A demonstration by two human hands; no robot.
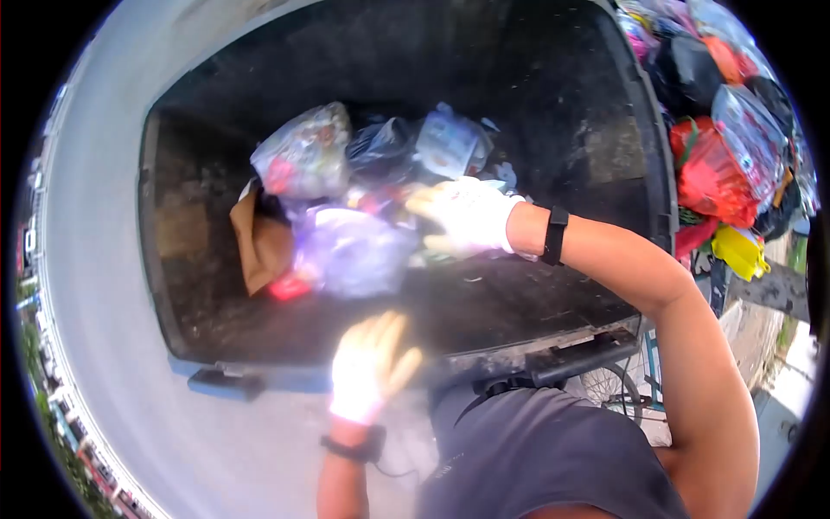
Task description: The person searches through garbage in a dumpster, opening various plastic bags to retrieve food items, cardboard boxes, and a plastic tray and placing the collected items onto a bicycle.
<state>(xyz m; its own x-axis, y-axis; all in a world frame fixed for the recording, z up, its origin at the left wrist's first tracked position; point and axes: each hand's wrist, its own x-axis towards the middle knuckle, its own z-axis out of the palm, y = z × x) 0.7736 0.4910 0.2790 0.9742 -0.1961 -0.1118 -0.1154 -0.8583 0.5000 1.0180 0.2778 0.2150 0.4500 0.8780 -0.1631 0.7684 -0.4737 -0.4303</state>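
Scuffed black bin (389,52), puffy translucent lilac bag (354,255), gloved hands (471,216)

I log remotely: one open black rectangular bin (536,316), holding, at ten o'clock, a bulging clear plastic bag (304,154); eleven, dark plastic bag (379,149); eight, folded brown sheet (259,246); seven, rounded pale-purple plastic bag (356,253).

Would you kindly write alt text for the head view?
A person's gloved right hand reaches into a dark bin, beside a pale purple bag among rubbish; the gloved left hand is open at the near rim. Filled bags are heaped outside, at upper right.
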